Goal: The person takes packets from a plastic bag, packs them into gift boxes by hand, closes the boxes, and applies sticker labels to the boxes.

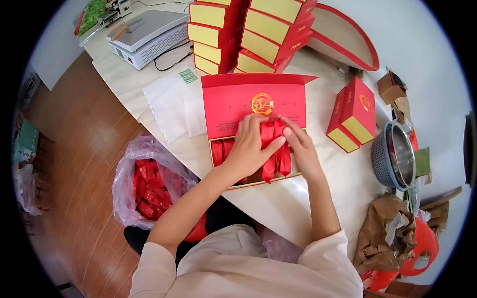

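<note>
Left hand (251, 144) and right hand (302, 151): grip pinching packets (269, 166) over box (223, 109), centre frame. Tabletop (350, 186) edge near box's lower-left corner; closed boxes (353, 113) apart, right.

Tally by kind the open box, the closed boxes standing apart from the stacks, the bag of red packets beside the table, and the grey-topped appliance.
Open red box: 1
Closed boxes at right: 2
Plastic bag: 1
Grey-topped appliance: 1
Total: 5
</note>
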`<state>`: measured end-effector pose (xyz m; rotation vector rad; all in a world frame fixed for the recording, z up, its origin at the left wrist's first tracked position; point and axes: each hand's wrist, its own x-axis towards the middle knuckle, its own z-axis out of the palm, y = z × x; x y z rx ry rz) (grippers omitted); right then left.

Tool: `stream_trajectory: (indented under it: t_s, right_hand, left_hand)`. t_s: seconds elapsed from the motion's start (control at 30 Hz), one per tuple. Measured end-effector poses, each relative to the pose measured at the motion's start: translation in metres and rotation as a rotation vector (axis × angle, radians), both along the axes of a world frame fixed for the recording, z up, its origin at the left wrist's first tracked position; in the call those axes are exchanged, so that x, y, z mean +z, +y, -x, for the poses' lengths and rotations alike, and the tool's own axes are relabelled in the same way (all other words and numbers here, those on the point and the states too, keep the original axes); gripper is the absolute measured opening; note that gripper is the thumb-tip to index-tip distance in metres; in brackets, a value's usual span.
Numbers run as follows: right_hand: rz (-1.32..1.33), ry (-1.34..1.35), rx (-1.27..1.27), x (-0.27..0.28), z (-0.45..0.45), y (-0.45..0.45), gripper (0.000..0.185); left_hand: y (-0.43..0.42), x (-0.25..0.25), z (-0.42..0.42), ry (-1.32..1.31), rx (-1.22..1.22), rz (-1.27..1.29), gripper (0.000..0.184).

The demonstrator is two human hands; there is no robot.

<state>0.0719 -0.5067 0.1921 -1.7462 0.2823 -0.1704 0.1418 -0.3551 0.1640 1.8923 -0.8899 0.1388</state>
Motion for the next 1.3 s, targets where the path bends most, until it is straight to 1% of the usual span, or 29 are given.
stream_trajectory:
  t_s: [0.03,0.07,0.1,0.13,0.17,0.2,0.27,0.37,0.4,0.43,0.47,0.5,0.53,0.57,0.63,0.67,0.7,0.73,0.77,0.8,0.83,0.87,0.93,0.97,1.0,1.07,1.1,1.13,1.3]
  right_hand:
    - [-0.011,-0.073,0.028,-0.017,-0.003,0.003,0.042]
    - [-0.037,-0.087,0.067,-0.028,-0.002,0.005,0.043]
    - [-0.064,-0.099,0.107,-0.034,-0.002,0.01,0.044]
    - [-0.078,-0.087,0.103,-0.033,0.0,0.011,0.044]
    - [-0.03,-0.055,0.113,-0.029,0.001,0.012,0.043]
    - [0.022,-0.025,0.124,-0.026,0.002,0.013,0.043]
    - [-0.009,-0.001,0.125,-0.026,0.001,0.013,0.042]
    - [0.05,-0.018,0.12,-0.026,0.0,0.017,0.039]
    - [0.127,-0.024,0.13,-0.023,0.0,0.017,0.041]
    - [0.205,-0.03,0.141,-0.021,0.0,0.019,0.044]
    - [0.207,-0.025,0.147,-0.02,0.0,0.022,0.044]
    - [0.289,0.029,0.111,-0.02,0.002,0.027,0.045]
    - [0.373,0.083,0.078,-0.021,0.004,0.031,0.046]
    - [0.383,0.089,0.091,-0.027,0.004,0.031,0.046]
    - [0.617,-0.078,0.13,-0.041,0.002,0.032,0.043]
    - [0.633,-0.079,0.149,-0.041,0.002,0.033,0.043]
    - [0.625,-0.051,0.133,-0.037,0.002,0.034,0.04]
    - [0.62,-0.025,0.119,-0.033,0.002,0.035,0.037]
    - [0.642,-0.031,0.143,-0.029,0.002,0.036,0.037]
    - [0.651,0.003,0.069,-0.025,0.003,0.037,0.036]
    - [0.655,0.041,-0.007,-0.023,0.004,0.038,0.036]
    - [0.585,0.089,-0.051,-0.022,0.003,0.035,0.036]
    - [0.576,0.272,-0.059,-0.015,0.001,0.035,0.037]
    - [0.607,0.441,0.003,-0.008,-0.004,0.037,0.041]
    - [0.617,0.438,0.026,-0.014,-0.006,0.045,0.041]
    - [0.804,0.058,0.112,-0.032,-0.007,0.063,0.048]
    - [0.791,0.168,0.142,-0.025,-0.007,0.081,0.057]
    - [0.797,0.343,0.156,-0.018,-0.008,0.087,0.061]
    - [0.871,0.204,0.185,-0.033,-0.015,0.09,0.058]
  left_hand:
    - [0.006,0.002,0.001,0.002,0.028,-0.048,0.049]
    - [0.013,0.003,0.003,0.009,0.053,-0.099,0.043]
    - [0.02,0.0,0.005,0.029,0.052,-0.12,0.043]
    - [0.025,-0.001,0.004,0.031,0.037,-0.137,0.038]
    - [0.026,-0.002,0.002,0.029,0.021,-0.15,0.034]
    - [0.026,-0.002,0.003,0.035,0.016,-0.155,0.034]
    - [0.027,0.0,0.002,0.026,0.023,-0.159,0.027]
    - [0.028,-0.001,-0.001,0.043,0.016,-0.177,0.026]
    - [0.027,-0.003,-0.002,0.047,0.018,-0.175,0.026]
    - [0.025,-0.007,-0.002,-0.015,0.056,-0.165,0.026]
    - [0.022,-0.01,-0.002,-0.075,0.096,-0.155,0.027]
    - [0.021,-0.011,-0.002,-0.067,0.103,-0.151,0.027]
    - [0.019,-0.011,-0.002,-0.144,0.142,-0.232,0.032]
    - [0.018,-0.011,-0.002,-0.219,0.184,-0.312,0.037]
    - [0.018,-0.011,-0.003,-0.221,0.192,-0.343,0.041]
    - [0.02,-0.011,-0.005,-0.234,0.189,-0.38,0.045]
    - [0.025,-0.008,-0.006,-0.175,0.126,-0.366,0.041]
    - [0.031,-0.007,-0.005,-0.168,0.15,-0.347,0.041]
    - [0.039,-0.007,-0.005,-0.147,0.123,-0.179,0.038]
    - [0.049,-0.007,-0.005,-0.13,0.095,-0.013,0.034]
    - [0.066,-0.006,-0.003,-0.058,0.102,0.022,0.031]
    - [0.082,-0.009,0.001,-0.049,0.121,0.032,0.031]
    - [0.108,-0.016,0.018,0.199,0.306,0.287,0.038]
    - [0.115,-0.032,0.027,0.263,0.298,0.297,0.043]
    - [0.117,-0.041,0.038,0.412,0.226,0.275,0.057]
    - [0.1,-0.049,0.056,0.412,0.054,0.338,0.075]
    - [0.097,-0.052,0.064,0.4,0.063,0.349,0.081]
    - [0.097,-0.055,0.07,0.391,0.081,0.355,0.088]
    - [0.099,-0.063,0.068,0.419,0.068,0.326,0.09]
